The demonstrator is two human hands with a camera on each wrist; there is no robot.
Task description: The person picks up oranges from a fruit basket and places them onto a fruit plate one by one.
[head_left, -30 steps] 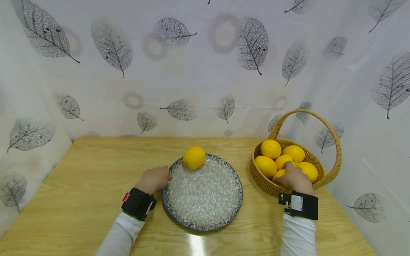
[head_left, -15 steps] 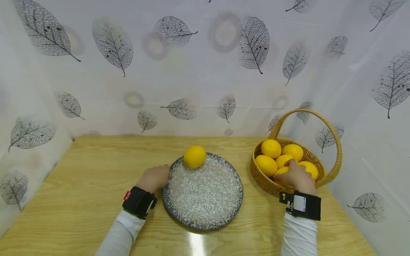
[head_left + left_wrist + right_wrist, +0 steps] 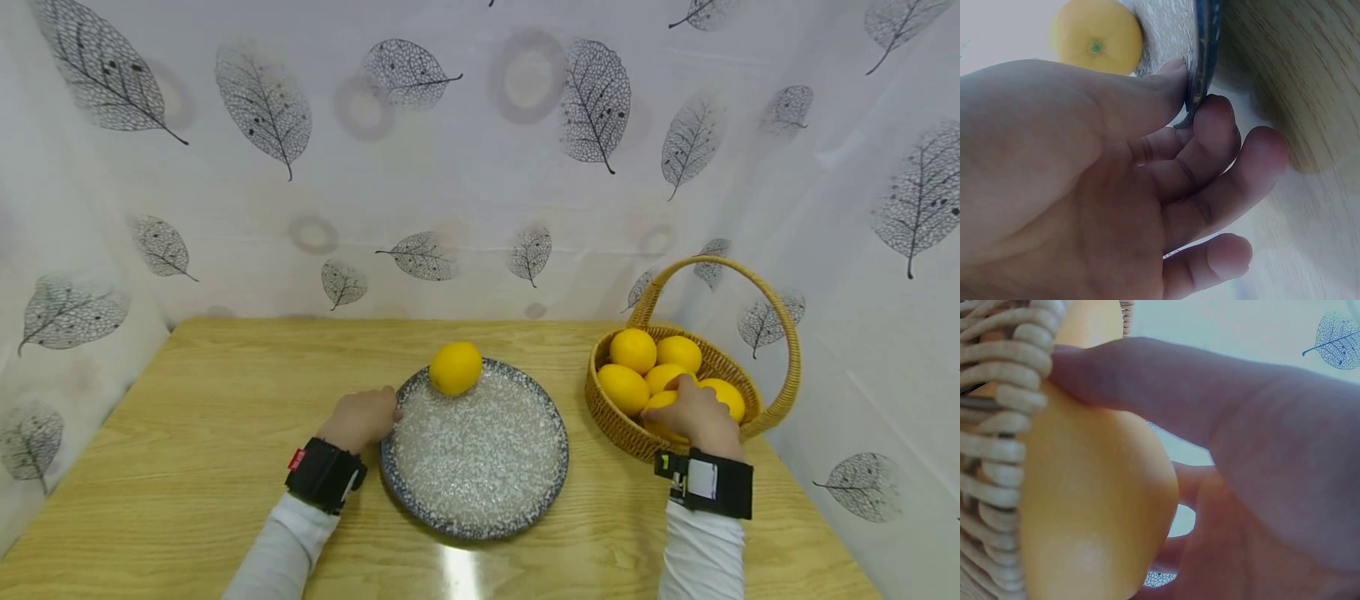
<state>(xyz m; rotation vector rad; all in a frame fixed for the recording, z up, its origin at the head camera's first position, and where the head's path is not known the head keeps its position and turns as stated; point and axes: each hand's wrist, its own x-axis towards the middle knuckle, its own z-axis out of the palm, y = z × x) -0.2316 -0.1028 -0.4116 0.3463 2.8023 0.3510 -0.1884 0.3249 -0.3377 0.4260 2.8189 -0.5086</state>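
Observation:
My left hand (image 3: pixel 362 418) pinches the left rim of a round speckled grey plate (image 3: pixel 480 467), thumb on top and index finger beneath, as the left wrist view shows. A single yellow-orange orange (image 3: pixel 456 368) sits at the plate's far edge; its green stem spot (image 3: pixel 1095 47) shows in the left wrist view. At the right, my right hand (image 3: pixel 693 417) reaches into a wicker basket (image 3: pixel 626 429) of several oranges. Its thumb and fingers curl round an orange (image 3: pixel 1097 500) at the near side, right behind the woven rim (image 3: pixel 1000 456). The hand covers part of that fruit in the head view.
The basket's tall arched handle (image 3: pixel 787 367) stands over its right side, beyond my right hand. The wooden table (image 3: pixel 225 400) ends at a leaf-patterned curtain (image 3: pixel 465 192) behind and at the sides.
My right hand has shifted slightly right, and more of the orange in it shows. The oranges at the basket's back have shifted a little. Left hand and plate stay put.

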